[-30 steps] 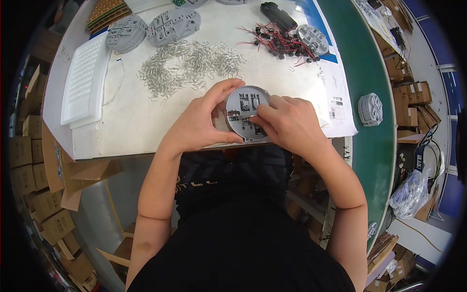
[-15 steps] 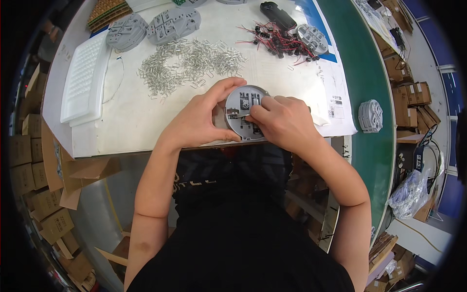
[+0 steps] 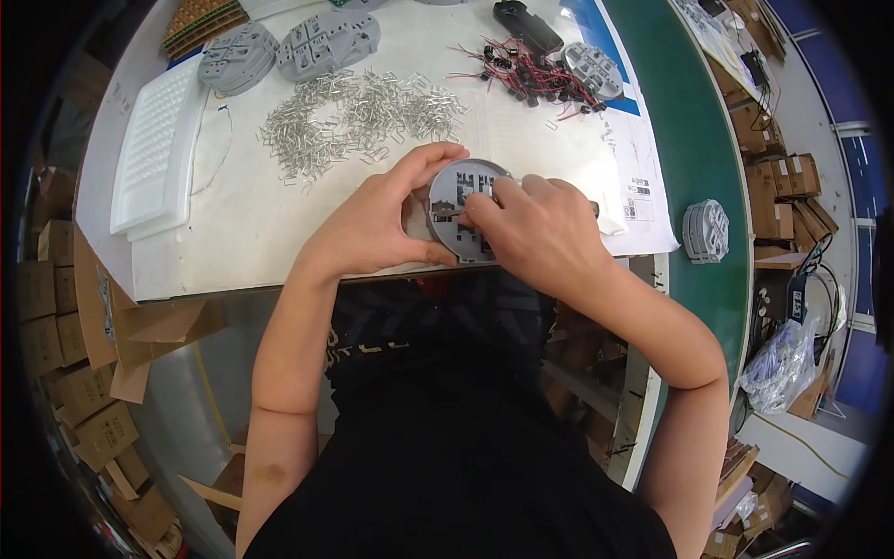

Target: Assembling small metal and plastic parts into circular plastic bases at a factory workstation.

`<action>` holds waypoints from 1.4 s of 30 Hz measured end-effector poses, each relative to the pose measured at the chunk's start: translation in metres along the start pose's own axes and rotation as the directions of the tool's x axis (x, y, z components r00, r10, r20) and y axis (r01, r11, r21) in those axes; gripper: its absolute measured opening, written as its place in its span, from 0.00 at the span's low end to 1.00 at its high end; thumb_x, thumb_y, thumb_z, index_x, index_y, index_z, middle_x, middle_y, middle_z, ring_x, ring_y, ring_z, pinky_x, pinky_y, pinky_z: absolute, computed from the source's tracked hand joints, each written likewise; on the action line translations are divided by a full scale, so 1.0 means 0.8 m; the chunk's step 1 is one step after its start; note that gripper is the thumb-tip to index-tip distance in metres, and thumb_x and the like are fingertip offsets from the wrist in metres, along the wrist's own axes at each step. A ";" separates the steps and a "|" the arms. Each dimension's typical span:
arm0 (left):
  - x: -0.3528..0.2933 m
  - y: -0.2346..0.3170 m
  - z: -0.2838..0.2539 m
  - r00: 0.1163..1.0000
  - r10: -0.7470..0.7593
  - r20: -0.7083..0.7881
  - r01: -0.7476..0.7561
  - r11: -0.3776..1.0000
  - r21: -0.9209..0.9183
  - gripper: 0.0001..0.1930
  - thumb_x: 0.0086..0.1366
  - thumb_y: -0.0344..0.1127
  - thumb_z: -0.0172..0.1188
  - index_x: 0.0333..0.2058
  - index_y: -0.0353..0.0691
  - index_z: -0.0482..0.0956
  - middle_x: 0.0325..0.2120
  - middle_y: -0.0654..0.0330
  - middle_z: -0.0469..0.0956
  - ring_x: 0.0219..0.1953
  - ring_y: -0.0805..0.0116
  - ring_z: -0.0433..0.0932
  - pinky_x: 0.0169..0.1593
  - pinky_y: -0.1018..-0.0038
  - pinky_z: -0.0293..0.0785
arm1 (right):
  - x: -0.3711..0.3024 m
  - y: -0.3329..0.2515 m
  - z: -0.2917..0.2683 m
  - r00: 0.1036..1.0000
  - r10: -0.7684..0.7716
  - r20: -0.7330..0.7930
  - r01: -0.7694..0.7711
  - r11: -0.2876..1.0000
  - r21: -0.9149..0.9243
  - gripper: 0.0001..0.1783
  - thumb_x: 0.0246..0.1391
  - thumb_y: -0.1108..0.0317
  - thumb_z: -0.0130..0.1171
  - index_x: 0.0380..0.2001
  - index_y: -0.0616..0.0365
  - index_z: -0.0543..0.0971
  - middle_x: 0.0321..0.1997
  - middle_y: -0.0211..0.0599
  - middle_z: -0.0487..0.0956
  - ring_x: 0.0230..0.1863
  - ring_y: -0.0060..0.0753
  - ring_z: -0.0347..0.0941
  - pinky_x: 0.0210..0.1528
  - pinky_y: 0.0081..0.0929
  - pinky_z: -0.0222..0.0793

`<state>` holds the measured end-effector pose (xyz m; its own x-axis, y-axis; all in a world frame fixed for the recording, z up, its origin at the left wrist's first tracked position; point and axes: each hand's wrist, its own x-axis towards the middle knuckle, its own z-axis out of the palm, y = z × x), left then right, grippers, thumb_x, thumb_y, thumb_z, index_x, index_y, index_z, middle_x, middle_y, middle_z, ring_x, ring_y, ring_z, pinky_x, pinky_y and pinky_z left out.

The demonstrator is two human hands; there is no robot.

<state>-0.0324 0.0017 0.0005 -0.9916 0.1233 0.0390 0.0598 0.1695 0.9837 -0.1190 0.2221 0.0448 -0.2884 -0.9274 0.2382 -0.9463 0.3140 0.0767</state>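
Note:
At the table's front edge, my left hand (image 3: 372,222) curls around the left rim of a round grey plastic housing (image 3: 465,240), thumb low and fingers at the top. The housing's open face shows slots and dark metal parts. My right hand (image 3: 540,224) is closed over its right side, pinching a thin metal tool (image 3: 451,213) whose tip points left onto a part near the left rim. The fingers cover most of the tool, so its exact kind is hidden. Beyond the hands lies a wide heap of small U-shaped metal clips (image 3: 321,130).
Grey round housings (image 3: 328,45) are stacked at the far left beside a white plastic tray (image 3: 154,154). Black parts with red wires (image 3: 535,73) lie far right, near a black case (image 3: 527,26) and another housing (image 3: 594,70). More housings (image 3: 706,231) sit on the green surface.
My right hand has shifted slightly left over the housing, and its elbow has swung outward. The left hand keeps its hold. The whole view has moved a little.

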 end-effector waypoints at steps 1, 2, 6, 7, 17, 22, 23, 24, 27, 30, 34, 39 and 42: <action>0.000 -0.001 0.000 1.000 0.000 0.003 0.000 1.000 0.000 0.55 0.42 0.29 0.84 0.70 0.44 0.65 0.60 0.53 0.82 0.49 0.63 0.82 0.53 0.69 0.78 | 0.001 0.000 0.002 1.000 -0.013 -0.022 0.013 1.000 -0.011 0.08 0.57 0.59 0.67 0.31 0.47 0.78 0.27 0.29 0.74 0.24 0.34 0.74 0.24 0.35 0.68; 0.001 -0.001 0.000 1.000 0.001 0.002 -0.001 1.000 -0.004 0.55 0.42 0.29 0.84 0.70 0.44 0.65 0.60 0.54 0.82 0.48 0.63 0.82 0.53 0.69 0.78 | 0.001 0.000 0.004 1.000 -0.011 -0.022 0.011 1.000 -0.011 0.08 0.57 0.59 0.67 0.31 0.47 0.78 0.27 0.29 0.74 0.24 0.34 0.74 0.24 0.35 0.68; 0.000 0.000 -0.001 1.000 -0.006 0.001 0.006 1.000 -0.012 0.54 0.43 0.29 0.84 0.70 0.44 0.65 0.60 0.54 0.82 0.47 0.64 0.82 0.52 0.69 0.78 | -0.001 0.002 0.006 0.998 -0.059 -0.037 0.057 0.997 -0.057 0.07 0.55 0.61 0.67 0.33 0.46 0.78 0.29 0.27 0.74 0.26 0.32 0.73 0.25 0.32 0.68; -0.001 0.001 -0.001 1.000 -0.014 0.000 0.014 1.000 -0.012 0.54 0.43 0.29 0.84 0.70 0.44 0.65 0.60 0.54 0.82 0.47 0.64 0.82 0.52 0.69 0.78 | -0.001 0.002 0.004 0.998 -0.058 -0.019 0.057 0.996 -0.063 0.07 0.53 0.62 0.67 0.33 0.46 0.78 0.29 0.27 0.74 0.26 0.32 0.73 0.25 0.32 0.68; -0.003 -0.004 -0.002 1.000 0.013 0.017 -0.014 1.000 0.025 0.54 0.44 0.31 0.84 0.71 0.44 0.65 0.62 0.53 0.80 0.48 0.62 0.82 0.52 0.68 0.77 | -0.009 -0.006 0.002 0.992 -0.022 0.123 0.039 0.990 -0.134 0.10 0.50 0.64 0.67 0.36 0.48 0.78 0.31 0.28 0.74 0.27 0.35 0.75 0.27 0.34 0.71; -0.010 -0.010 0.004 0.995 0.057 -0.078 -0.049 0.993 0.108 0.52 0.45 0.32 0.83 0.69 0.45 0.66 0.55 0.54 0.83 0.47 0.58 0.82 0.54 0.65 0.77 | -0.015 0.009 0.018 0.994 0.043 0.101 -0.050 0.997 0.064 0.12 0.53 0.62 0.68 0.39 0.49 0.79 0.34 0.30 0.77 0.28 0.40 0.78 0.29 0.36 0.73; -0.015 -0.012 0.010 0.984 0.086 -0.153 -0.055 0.979 0.194 0.48 0.46 0.31 0.82 0.67 0.44 0.69 0.53 0.54 0.83 0.47 0.57 0.82 0.53 0.65 0.78 | -0.021 0.009 0.018 0.994 0.095 0.045 -0.103 0.974 0.204 0.13 0.54 0.61 0.68 0.41 0.50 0.80 0.36 0.31 0.78 0.29 0.41 0.78 0.29 0.37 0.74; -0.018 -0.012 0.015 0.967 0.123 -0.222 -0.058 0.959 0.277 0.45 0.47 0.30 0.81 0.65 0.43 0.72 0.50 0.54 0.83 0.47 0.56 0.82 0.53 0.64 0.78 | -0.028 0.009 0.017 0.988 0.156 -0.006 -0.145 0.929 0.341 0.15 0.55 0.60 0.68 0.43 0.50 0.81 0.37 0.32 0.79 0.29 0.41 0.78 0.29 0.37 0.74; -0.007 -0.017 0.029 0.947 0.227 -0.229 -0.090 0.868 0.488 0.28 0.52 0.26 0.75 0.54 0.37 0.80 0.42 0.53 0.83 0.44 0.55 0.83 0.51 0.63 0.78 | -0.044 -0.004 0.009 0.969 0.164 -0.182 -0.054 0.869 0.492 0.22 0.53 0.56 0.71 0.50 0.51 0.82 0.42 0.34 0.82 0.31 0.42 0.80 0.31 0.37 0.75; -0.013 -0.022 0.031 0.941 0.097 -0.326 0.004 0.956 0.294 0.16 0.56 0.22 0.69 0.45 0.33 0.83 0.34 0.55 0.80 0.36 0.64 0.79 0.44 0.71 0.75 | -0.045 -0.033 0.023 0.976 0.088 -0.199 -0.061 0.988 0.139 0.26 0.49 0.56 0.74 0.51 0.52 0.82 0.42 0.35 0.82 0.32 0.39 0.81 0.33 0.37 0.76; -0.007 0.015 0.032 0.957 0.097 -0.275 -0.016 0.960 0.280 0.18 0.60 0.20 0.66 0.50 0.34 0.85 0.31 0.58 0.77 0.33 0.71 0.75 0.39 0.76 0.71 | -0.049 -0.004 -0.002 0.870 0.208 -0.446 -0.149 0.975 0.165 0.25 0.48 0.66 0.74 0.52 0.53 0.83 0.36 0.33 0.82 0.31 0.34 0.81 0.31 0.35 0.76; -0.018 0.014 0.021 0.913 0.146 -0.382 -0.013 0.944 0.331 0.17 0.65 0.20 0.65 0.53 0.36 0.87 0.32 0.60 0.79 0.32 0.75 0.74 0.36 0.78 0.68 | -0.135 0.237 -0.068 0.462 0.732 -0.500 -0.736 0.631 0.245 0.14 0.68 0.59 0.60 0.50 0.52 0.85 0.40 0.45 0.88 0.36 0.48 0.86 0.38 0.39 0.81; -0.022 -0.009 0.009 0.917 0.178 -0.358 -0.045 0.935 0.351 0.13 0.66 0.21 0.66 0.49 0.35 0.88 0.32 0.60 0.80 0.32 0.75 0.74 0.36 0.79 0.68 | -0.284 0.411 -0.089 0.222 0.943 -0.249 -0.974 0.207 -0.088 0.22 0.70 0.48 0.54 0.52 0.51 0.85 0.48 0.52 0.86 0.53 0.60 0.82 0.55 0.50 0.78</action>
<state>-0.0146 0.0051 -0.0084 -0.9394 -0.2064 0.2737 0.1406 0.4962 0.8567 -0.3544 0.5503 0.0849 -0.9197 0.1404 0.3666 0.0982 0.9865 -0.1314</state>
